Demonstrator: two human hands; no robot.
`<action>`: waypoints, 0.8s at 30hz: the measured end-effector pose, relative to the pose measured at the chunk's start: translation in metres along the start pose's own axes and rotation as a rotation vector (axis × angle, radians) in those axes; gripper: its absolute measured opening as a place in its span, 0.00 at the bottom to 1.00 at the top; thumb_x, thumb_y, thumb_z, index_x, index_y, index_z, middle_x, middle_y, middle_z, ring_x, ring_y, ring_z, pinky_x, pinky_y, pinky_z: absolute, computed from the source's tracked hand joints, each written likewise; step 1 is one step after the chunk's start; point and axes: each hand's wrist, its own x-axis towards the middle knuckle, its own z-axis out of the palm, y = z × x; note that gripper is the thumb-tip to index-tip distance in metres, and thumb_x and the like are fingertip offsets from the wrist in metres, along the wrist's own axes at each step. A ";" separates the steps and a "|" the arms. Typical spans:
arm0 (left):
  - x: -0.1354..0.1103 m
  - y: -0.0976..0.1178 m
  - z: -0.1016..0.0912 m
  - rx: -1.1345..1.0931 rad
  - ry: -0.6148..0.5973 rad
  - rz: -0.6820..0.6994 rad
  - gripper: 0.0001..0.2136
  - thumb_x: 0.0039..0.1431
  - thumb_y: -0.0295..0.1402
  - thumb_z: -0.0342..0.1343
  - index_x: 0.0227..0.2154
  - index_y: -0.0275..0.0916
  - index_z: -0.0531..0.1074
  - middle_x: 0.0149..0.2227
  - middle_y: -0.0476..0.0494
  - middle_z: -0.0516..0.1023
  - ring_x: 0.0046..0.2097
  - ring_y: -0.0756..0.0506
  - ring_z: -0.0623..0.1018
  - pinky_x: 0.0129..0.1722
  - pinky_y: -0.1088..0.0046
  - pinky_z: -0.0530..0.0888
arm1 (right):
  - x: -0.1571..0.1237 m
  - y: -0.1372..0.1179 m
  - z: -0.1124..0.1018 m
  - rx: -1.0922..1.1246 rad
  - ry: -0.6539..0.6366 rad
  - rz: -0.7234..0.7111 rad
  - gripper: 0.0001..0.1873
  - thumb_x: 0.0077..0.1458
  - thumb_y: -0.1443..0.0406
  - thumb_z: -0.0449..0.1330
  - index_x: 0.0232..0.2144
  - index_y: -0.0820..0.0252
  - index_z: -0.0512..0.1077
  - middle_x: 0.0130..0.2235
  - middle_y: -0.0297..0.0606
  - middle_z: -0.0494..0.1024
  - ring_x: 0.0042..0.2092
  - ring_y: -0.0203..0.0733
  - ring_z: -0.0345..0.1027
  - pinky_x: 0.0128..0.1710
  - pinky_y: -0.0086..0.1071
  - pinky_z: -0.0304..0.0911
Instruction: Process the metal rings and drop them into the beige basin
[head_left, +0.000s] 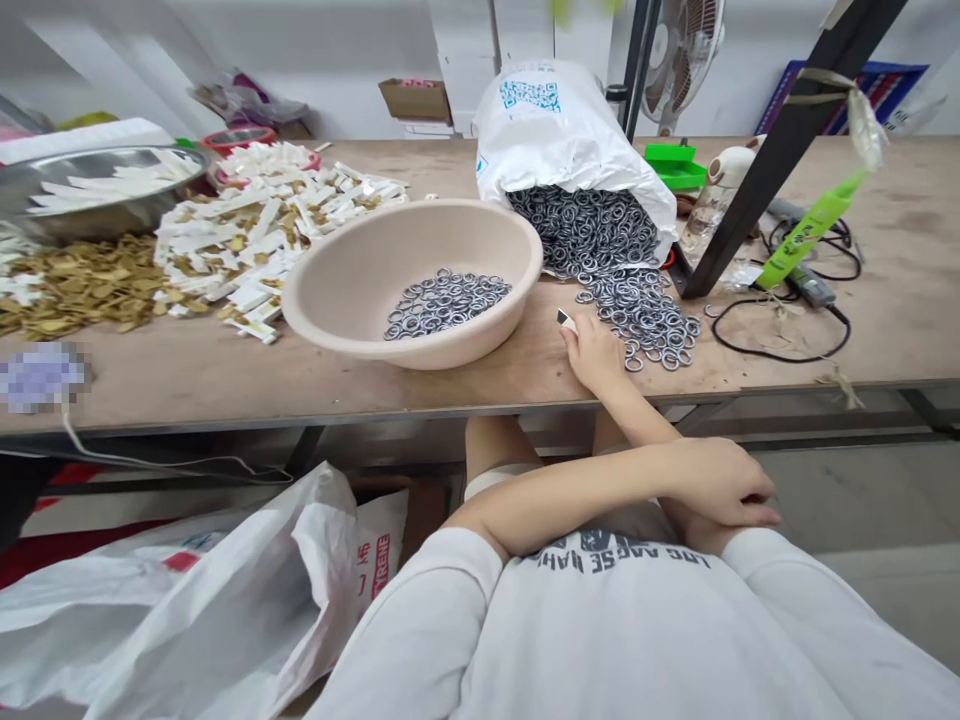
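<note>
My right hand (598,353) rests on the table beside the spilled rings, its fingers closed on a small black-and-white piece (565,320) whose kind I cannot make out. Folded across my body, my left arm ends with my left hand (726,484) by the right elbow; its fingers are curled, and anything inside is hidden. Dark metallic rings (652,315) spill from a white sack (574,130) lying on its side. More grey rings (448,303) lie inside a beige plastic basin (322,300), left of my right hand.
White strips (247,225) and brownish-gold pieces (82,285) are heaped at the left beside a metal bowl (127,215). A dark metal post (780,150) rises right of the sack, near a black cable (780,357). White bags (225,590) lie below the table edge.
</note>
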 end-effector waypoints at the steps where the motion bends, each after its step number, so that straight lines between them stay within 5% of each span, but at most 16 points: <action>1: 0.000 0.000 0.001 0.002 0.024 0.031 0.20 0.70 0.45 0.44 0.33 0.38 0.76 0.40 0.34 0.83 0.43 0.38 0.80 0.46 0.59 0.73 | 0.000 0.000 0.000 -0.002 -0.003 -0.001 0.23 0.72 0.54 0.44 0.56 0.59 0.68 0.51 0.48 0.76 0.47 0.51 0.71 0.42 0.36 0.60; 9: 0.006 0.006 0.004 -0.035 -0.040 0.002 0.18 0.69 0.45 0.45 0.34 0.39 0.74 0.42 0.36 0.82 0.42 0.40 0.80 0.41 0.62 0.72 | 0.000 0.002 -0.001 0.002 0.013 0.002 0.22 0.71 0.54 0.44 0.54 0.61 0.69 0.51 0.49 0.76 0.47 0.52 0.71 0.41 0.37 0.60; 24: -0.015 0.008 -0.003 0.133 0.271 0.162 0.24 0.73 0.44 0.40 0.25 0.39 0.73 0.33 0.40 0.83 0.36 0.45 0.79 0.43 0.64 0.69 | 0.001 -0.002 -0.002 -0.056 -0.007 -0.020 0.19 0.71 0.55 0.45 0.52 0.59 0.68 0.49 0.47 0.77 0.47 0.53 0.71 0.40 0.37 0.59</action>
